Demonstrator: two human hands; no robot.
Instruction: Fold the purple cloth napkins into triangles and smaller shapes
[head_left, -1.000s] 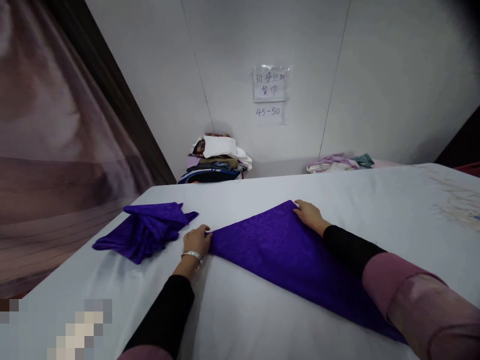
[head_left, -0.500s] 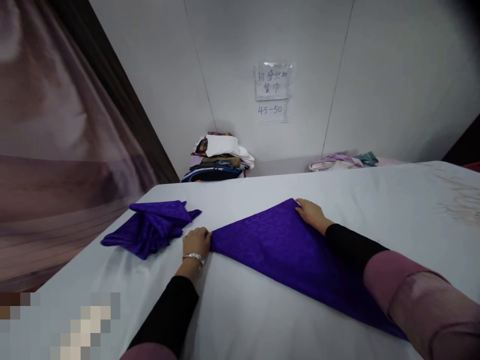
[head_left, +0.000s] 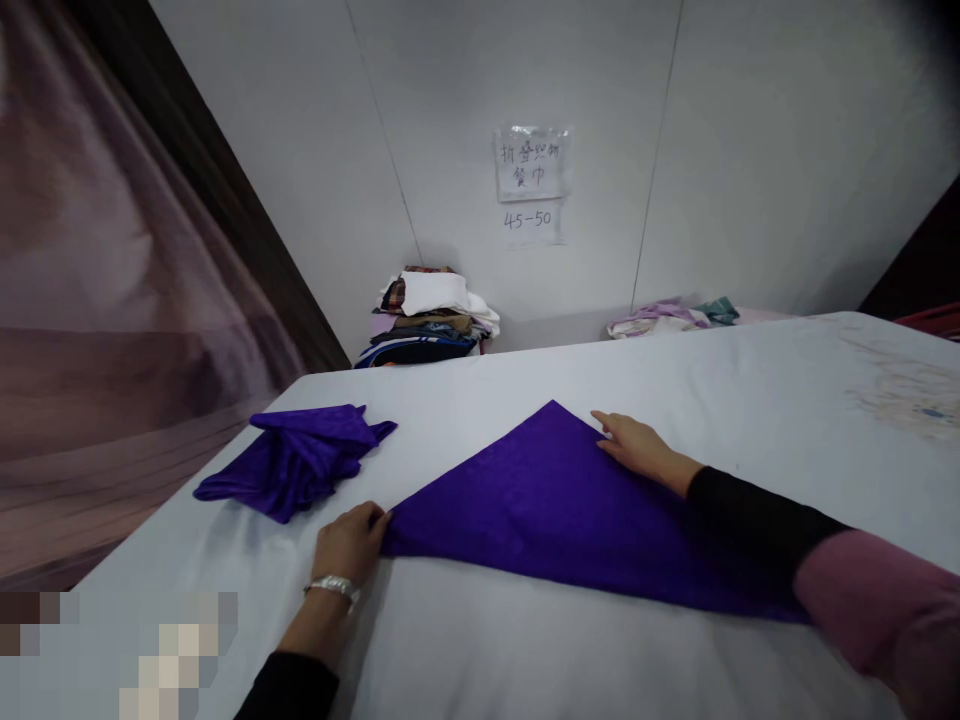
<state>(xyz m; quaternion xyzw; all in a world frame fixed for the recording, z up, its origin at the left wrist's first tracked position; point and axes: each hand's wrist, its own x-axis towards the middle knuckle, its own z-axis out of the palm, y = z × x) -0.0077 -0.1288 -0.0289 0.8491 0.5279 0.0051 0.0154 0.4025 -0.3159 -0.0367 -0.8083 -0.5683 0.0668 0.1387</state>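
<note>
A purple cloth folded into a triangle lies flat on the white-covered table. My left hand pinches the triangle's left corner, fingers closed on the fabric; a silver bracelet sits on that wrist. My right hand lies flat with fingers stretched out on the cloth's right edge, just below the top point. A second purple cloth, loosely bunched, rests on the table to the left of my left hand.
A stack of folded textiles stands against the back wall, and a smaller heap of pale fabrics lies further right. A paper note hangs on the wall. A brownish sheer curtain runs along the left.
My left hand has pulled the cloth's left corner toward me and leftward. My right hand has slid down the right edge, off the top point. The triangle lies flatter and wider.
</note>
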